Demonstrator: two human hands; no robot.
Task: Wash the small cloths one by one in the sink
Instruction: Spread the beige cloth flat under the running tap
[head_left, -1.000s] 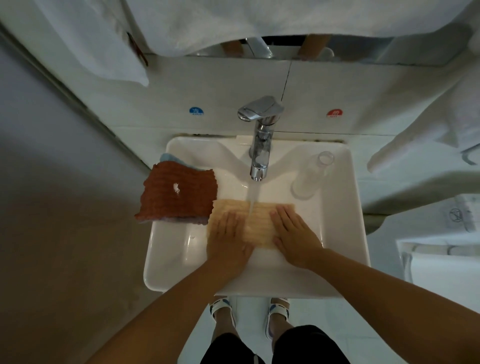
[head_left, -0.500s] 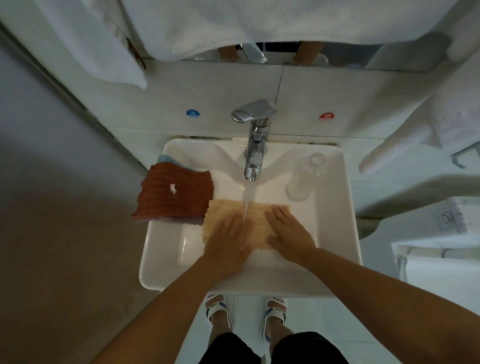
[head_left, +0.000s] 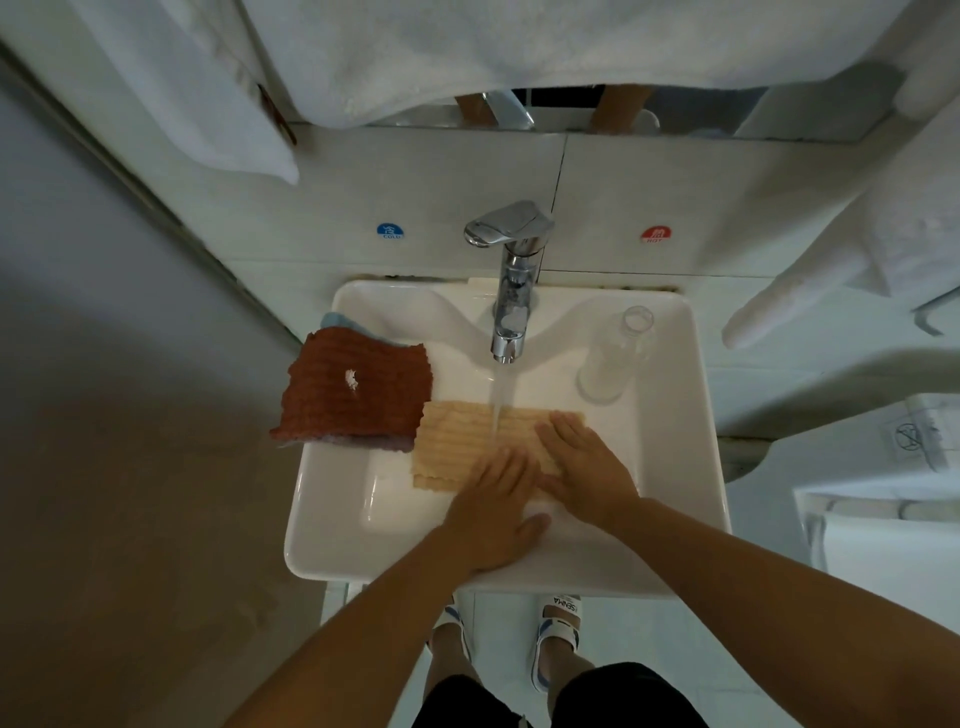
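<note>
Nearest, left hand (head_left: 493, 512) flat, fingers straight, pressing near edge of tan cloth (head_left: 462, 441); right hand (head_left: 587, 467) likewise flat, just beside it, covering cloth's right end. Neither gripping. Cloth spread on sink (head_left: 332, 499) floor, long axis running left to right, bare part stretching leftward from both hands. Farther, water from tap (head_left: 511, 291) striking cloth's middle, just beyond left fingertips. Probably mid-scrub; left hand nearer uncovered stretch. Left rim: brown cloth (head_left: 358, 389) waiting, stacked over others.

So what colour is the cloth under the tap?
Pale yellow-beige with ribbed rows, seen from the head camera.
</note>
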